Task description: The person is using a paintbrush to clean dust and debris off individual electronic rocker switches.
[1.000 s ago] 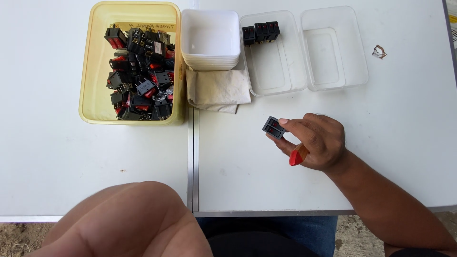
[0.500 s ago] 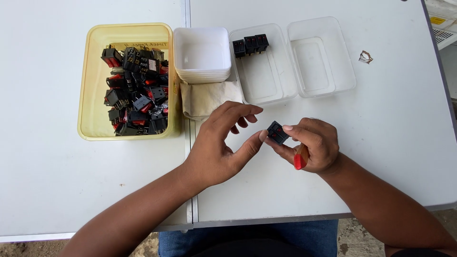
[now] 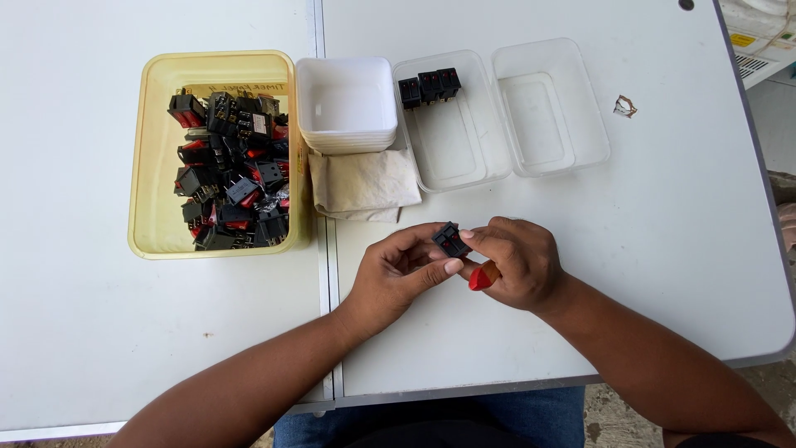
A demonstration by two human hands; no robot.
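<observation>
Above the white table's (image 3: 580, 274) near edge: both hands meet on one small black rocker switch (image 3: 450, 240).
Left hand (image 3: 398, 275) pinches the switch between thumb and fingertips; right hand (image 3: 514, 261) grips its other side and also holds a red-tipped piece (image 3: 482, 277) tucked under the fingers. Yellow tub (image 3: 157, 166) at left holds many black and red switches (image 3: 232, 174). White stacked trays (image 3: 347, 104) sit on a folded cloth (image 3: 365, 184). Clear container (image 3: 464, 149) holds three switches (image 3: 429, 85) in its far corner; second clear container (image 3: 551, 108) just beside it.
</observation>
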